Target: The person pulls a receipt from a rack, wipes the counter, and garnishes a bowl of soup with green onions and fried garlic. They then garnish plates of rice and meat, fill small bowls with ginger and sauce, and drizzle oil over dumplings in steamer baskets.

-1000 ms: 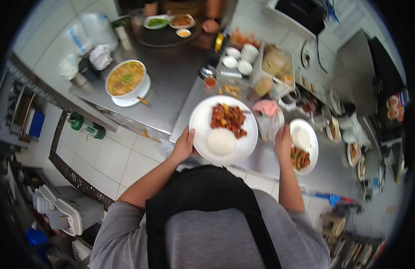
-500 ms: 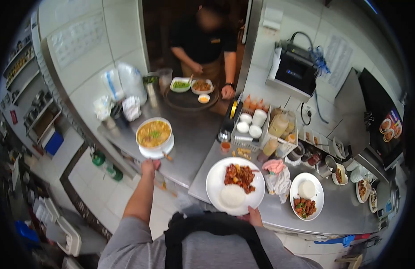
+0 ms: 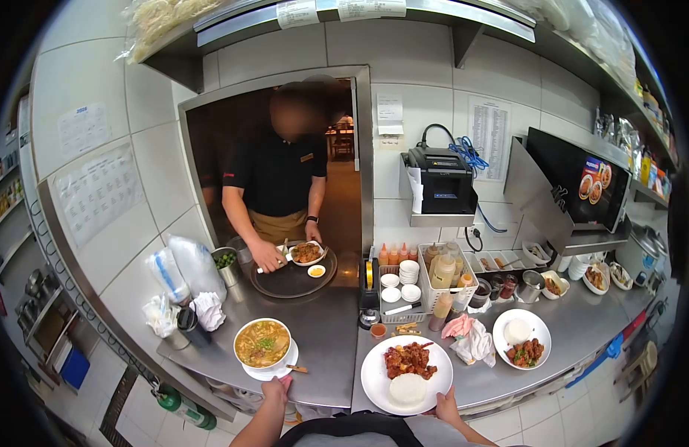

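My left hand [image 3: 276, 390] is closed on the near rim of a white saucer [image 3: 273, 372], which bears a bowl of soup with green garnish [image 3: 262, 344] and a spoon. At the counter's front edge, my right hand [image 3: 446, 407] grips the lower right rim of a large white plate [image 3: 371, 376]. Saucy red-brown meat [image 3: 410, 360] and a mound of rice [image 3: 408, 389] lie on this plate. The fingers of both hands are partly hidden under the dishes.
Across the counter a person [image 3: 277, 167] handles small dishes on a round dark tray [image 3: 288, 289]. To the right are a sauce basket [image 3: 442, 298], crumpled cloths [image 3: 472, 343] and an oval plate [image 3: 544, 328]. A printer [image 3: 442, 182] hangs above.
The camera view has tilted up. The person across has both hands at the tray's dishes, and the green dish is now mostly covered by a hand. My hands remain at the saucer and plate.
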`<act>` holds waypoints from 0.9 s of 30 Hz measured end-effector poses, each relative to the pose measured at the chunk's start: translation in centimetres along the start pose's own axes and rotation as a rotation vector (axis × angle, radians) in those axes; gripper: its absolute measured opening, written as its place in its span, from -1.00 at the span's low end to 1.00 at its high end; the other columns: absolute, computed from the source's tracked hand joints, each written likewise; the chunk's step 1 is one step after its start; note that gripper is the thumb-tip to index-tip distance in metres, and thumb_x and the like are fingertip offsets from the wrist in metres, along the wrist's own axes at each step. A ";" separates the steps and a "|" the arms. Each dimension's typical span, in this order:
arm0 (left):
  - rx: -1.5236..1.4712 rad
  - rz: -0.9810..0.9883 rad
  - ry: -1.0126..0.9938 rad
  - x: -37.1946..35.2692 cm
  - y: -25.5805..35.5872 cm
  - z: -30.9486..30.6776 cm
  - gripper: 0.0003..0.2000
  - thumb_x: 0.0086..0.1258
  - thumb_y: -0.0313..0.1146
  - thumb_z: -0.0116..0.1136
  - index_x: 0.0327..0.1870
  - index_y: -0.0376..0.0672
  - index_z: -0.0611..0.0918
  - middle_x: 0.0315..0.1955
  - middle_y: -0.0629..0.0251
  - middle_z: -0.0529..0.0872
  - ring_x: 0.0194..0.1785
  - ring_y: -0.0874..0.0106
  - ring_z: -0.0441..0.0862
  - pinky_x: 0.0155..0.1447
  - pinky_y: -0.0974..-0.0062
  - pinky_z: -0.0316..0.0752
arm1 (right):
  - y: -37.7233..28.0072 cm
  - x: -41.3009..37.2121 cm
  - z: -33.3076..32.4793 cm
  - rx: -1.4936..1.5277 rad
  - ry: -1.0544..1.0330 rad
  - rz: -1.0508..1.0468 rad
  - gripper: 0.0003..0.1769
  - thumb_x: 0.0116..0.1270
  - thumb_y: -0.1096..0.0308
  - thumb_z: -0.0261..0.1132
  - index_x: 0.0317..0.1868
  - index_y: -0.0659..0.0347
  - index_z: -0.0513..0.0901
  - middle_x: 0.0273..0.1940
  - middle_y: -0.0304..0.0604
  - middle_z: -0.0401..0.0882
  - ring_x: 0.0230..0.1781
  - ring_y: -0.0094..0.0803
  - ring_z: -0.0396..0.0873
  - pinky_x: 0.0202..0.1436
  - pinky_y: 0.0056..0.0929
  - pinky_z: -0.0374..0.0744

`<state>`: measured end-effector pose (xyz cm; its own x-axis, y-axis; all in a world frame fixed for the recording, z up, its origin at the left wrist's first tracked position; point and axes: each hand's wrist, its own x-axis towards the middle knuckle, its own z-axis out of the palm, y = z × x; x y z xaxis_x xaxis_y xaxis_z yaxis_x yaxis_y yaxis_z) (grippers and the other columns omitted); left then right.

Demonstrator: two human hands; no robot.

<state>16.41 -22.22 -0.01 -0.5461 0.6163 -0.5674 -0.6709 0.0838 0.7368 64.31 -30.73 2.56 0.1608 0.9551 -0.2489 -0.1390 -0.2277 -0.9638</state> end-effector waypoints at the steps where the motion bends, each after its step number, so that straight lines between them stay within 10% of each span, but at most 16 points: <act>1: 0.011 0.001 -0.005 0.0 0.3 0.2 -0.70 0.63 -0.40 -0.31 0.07 -0.52 0.39 -0.21 -0.08 0.66 -0.24 0.19 0.73 -0.19 0.41 0.78 | -0.2 -0.3 0.5 -0.008 0.012 0.013 -0.45 0.42 0.49 -0.14 0.37 0.15 -0.06 0.16 0.26 0.33 -0.19 0.13 0.67 -0.41 -0.06 0.81; 27: 0.054 0.060 -0.080 11.7 7.5 5.6 -0.71 0.64 -0.38 -0.29 0.16 -0.40 0.41 -0.14 0.00 0.65 -0.16 0.26 0.70 -0.06 0.45 0.70 | 1.5 -1.7 7.7 -0.040 0.185 -0.106 -0.37 0.44 0.51 -0.18 0.49 0.14 -0.10 0.16 0.22 0.37 -0.18 0.00 0.68 -0.44 -0.19 0.81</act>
<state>7.80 -10.01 0.97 -0.5413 0.6819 -0.4920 -0.6089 0.0857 0.7886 56.30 -31.25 2.25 0.3500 0.9238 -0.1554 -0.0731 -0.1384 -0.9877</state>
